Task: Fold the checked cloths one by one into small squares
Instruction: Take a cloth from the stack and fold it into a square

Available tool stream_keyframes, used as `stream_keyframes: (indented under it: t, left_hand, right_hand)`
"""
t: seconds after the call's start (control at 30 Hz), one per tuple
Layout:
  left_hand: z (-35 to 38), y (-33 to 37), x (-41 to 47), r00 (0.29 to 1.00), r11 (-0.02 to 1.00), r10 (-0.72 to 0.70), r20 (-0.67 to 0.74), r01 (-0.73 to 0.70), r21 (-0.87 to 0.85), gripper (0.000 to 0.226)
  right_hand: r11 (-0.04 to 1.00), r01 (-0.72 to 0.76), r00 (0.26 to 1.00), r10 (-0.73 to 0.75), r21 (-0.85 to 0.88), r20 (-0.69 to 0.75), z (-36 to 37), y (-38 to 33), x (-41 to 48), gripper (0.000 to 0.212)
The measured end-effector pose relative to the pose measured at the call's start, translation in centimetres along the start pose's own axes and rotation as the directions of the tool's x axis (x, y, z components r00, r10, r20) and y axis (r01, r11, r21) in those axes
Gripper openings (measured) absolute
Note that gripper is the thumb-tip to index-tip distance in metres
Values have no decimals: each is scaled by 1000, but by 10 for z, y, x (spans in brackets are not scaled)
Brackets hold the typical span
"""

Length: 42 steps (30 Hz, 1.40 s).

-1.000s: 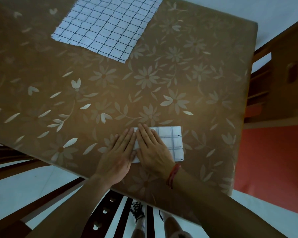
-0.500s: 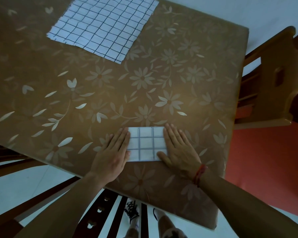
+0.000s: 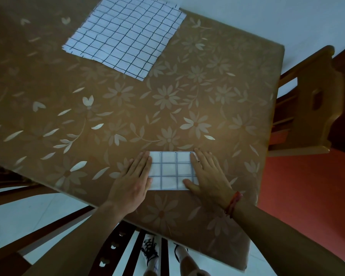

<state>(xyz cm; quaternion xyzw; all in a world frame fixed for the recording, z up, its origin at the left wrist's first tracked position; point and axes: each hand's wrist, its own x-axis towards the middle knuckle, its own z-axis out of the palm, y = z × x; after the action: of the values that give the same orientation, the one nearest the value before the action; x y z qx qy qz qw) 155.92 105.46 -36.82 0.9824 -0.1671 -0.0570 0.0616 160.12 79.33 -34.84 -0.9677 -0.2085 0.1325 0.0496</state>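
A brown tablecloth (image 3: 48, 86) printed with pale flowers and leaves covers the whole table, its surface faintly glossy. Near the front edge lies the folded checked cloth (image 3: 171, 170) as a small white rectangle with faint blue-grey lines. Both hands lie flat on it, fingers straight and close together. The left hand (image 3: 131, 182) presses its left end and the right hand (image 3: 207, 176) its right end, thumb on the near edge. A red thread bracelet (image 3: 233, 204) circles the right wrist.

At the far side, well apart, lies the unfolded checked cloth (image 3: 124, 36) – black lines on white, with layered edges showing at its left corner.

A light wooden chair (image 3: 311, 108) stands just beside the table on the right, over a red floor area (image 3: 307, 186). Elsewhere the floor (image 3: 28, 216) is pale. A dark slatted chair (image 3: 116, 246) sits below the near edge – laced white shoes (image 3: 150, 250) show beyond it.
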Motion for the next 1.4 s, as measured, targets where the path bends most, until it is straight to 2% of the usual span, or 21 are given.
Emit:
stream_keyframes:
  t: [0.1, 0.2, 0.27, 0.4, 0.73, 0.8, 0.9, 1.0, 1.13, 1.2, 1.3, 1.4]
  left_hand:
    - [-1, 1, 0, 1000, 1000, -12, -5, 12, -26, 58]
    - [-1, 1, 0, 1000, 999, -22, 2, 22, -43, 58]
    - [-1, 2, 0, 1000, 998, -26, 9, 26, -48, 58]
    - [0, 2, 0, 999, 998, -29, 15, 29, -46, 58]
    - [3, 1, 0, 999, 996, -46, 5, 47, -82, 58]
    - [2, 1, 0, 999, 995, -46, 12, 47, -85, 58]
    - [1, 2, 0, 999, 995, -50, 18, 51, -89, 58]
    - [-4, 5, 2, 998, 994, -61, -5, 60, -86, 59]
    - [-11, 7, 7, 994, 980, -89, -59, 77, -185, 52]
    - [-13, 8, 7, 988, 957, -126, -86, 99, -273, 48]
    - [-17, 14, 3, 986, 947, -118, -116, 77, -311, 47]
    - [-19, 23, -4, 988, 949, -80, -129, 35, -313, 53]
  right_hand:
    - [996, -1, 999, 5, 88, -42, -15, 1, 12, 78]
    - [988, -25, 1000, 27, 151, -10, -27, 5, 28, 77]
    - [989, -43, 999, 41, 139, 15, -30, 6, 37, 76]
    - [986, -81, 997, 82, 145, -4, -32, 5, 51, 59]
    - [989, -135, 985, 128, 56, 115, -26, 2, 65, 59]
    - [984, -133, 986, 119, 118, 113, -29, 0, 64, 48]
    - [940, -198, 973, 155, 279, 169, -44, -4, 60, 18]
    - [912, -225, 970, 176, 342, 167, -47, -5, 58, 29]
    - [889, -238, 967, 182, 392, 176, -49, -3, 52, 15]
    - [856, -264, 963, 207, 445, 172, -52, 0, 47, 18]
    - [766, -328, 944, 290, 552, 158, -48, 6, 39, 13]
    - [544, -487, 855, 456, 684, 247, -43, 10, 28, 15]
